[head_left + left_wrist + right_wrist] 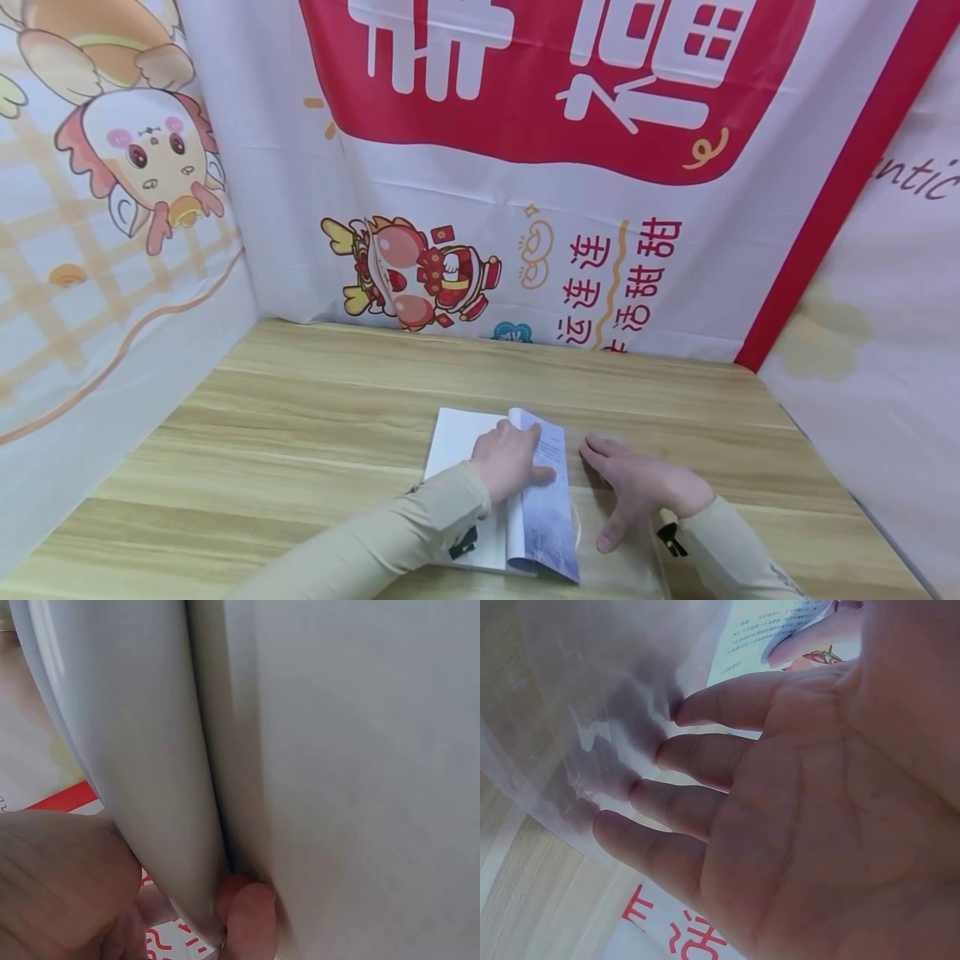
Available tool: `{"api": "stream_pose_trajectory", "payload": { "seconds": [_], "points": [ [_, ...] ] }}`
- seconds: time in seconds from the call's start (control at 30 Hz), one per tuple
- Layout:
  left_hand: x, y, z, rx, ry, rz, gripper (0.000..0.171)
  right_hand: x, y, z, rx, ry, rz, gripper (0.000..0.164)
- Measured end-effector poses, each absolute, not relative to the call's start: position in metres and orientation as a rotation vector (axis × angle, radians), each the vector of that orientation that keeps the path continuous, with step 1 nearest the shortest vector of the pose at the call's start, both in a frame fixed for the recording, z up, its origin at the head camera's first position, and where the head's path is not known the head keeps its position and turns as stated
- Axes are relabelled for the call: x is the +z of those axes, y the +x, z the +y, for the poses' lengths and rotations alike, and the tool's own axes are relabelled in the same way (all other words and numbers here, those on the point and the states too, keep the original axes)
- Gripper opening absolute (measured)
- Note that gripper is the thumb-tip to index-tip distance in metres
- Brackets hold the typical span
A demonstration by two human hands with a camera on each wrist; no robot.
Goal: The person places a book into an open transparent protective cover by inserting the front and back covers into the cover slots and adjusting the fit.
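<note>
A book (465, 442) lies on the wooden table, its white first page showing on the left. Its bluish printed cover flap (551, 508) is bent over in a soft fold to the right. My left hand (506, 458) holds the flap at its fold, thumb and fingers on either side; the left wrist view shows fingertips (251, 919) at the end of the curled white fold (150, 750). To the right, my right hand (637, 483) is spread with straight fingers on a clear plastic sheet (622, 567), which the right wrist view shows rippled under the fingertips (615, 829).
The wooden table (300, 417) reaches back to a printed cloth (450, 183) with red lettering and a cartoon figure. Patterned cloth walls stand at the left (150, 275) and right (862, 333). Both forearms come in from the near edge.
</note>
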State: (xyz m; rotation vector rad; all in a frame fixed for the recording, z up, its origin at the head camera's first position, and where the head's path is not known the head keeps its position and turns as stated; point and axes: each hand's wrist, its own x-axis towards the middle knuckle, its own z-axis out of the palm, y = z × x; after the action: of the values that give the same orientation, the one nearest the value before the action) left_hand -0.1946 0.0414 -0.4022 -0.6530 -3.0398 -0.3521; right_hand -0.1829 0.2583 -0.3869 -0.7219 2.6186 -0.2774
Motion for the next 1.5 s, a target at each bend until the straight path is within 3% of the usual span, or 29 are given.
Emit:
{"api": "stream_pose_trajectory", "payload": {
  "seconds": [0.37,0.97,1.5],
  "points": [
    [-0.4074,-0.1977,0.0421,-0.337,-0.699,-3.069,0.075,-0.3884,-0.1841,0.2586,-0.271,-0.759,2.633,0.129],
    [-0.4079,-0.196,0.0417,-0.386,-0.695,-3.018,0.072,-0.3893,-0.1871,0.2556,-0.347,-0.897,2.699,0.121],
    [-0.4073,-0.1885,0.0486,-0.382,-0.615,-2.986,0.075,-0.3895,-0.1859,0.2574,-0.327,-0.861,2.674,0.123]
  ]
}}
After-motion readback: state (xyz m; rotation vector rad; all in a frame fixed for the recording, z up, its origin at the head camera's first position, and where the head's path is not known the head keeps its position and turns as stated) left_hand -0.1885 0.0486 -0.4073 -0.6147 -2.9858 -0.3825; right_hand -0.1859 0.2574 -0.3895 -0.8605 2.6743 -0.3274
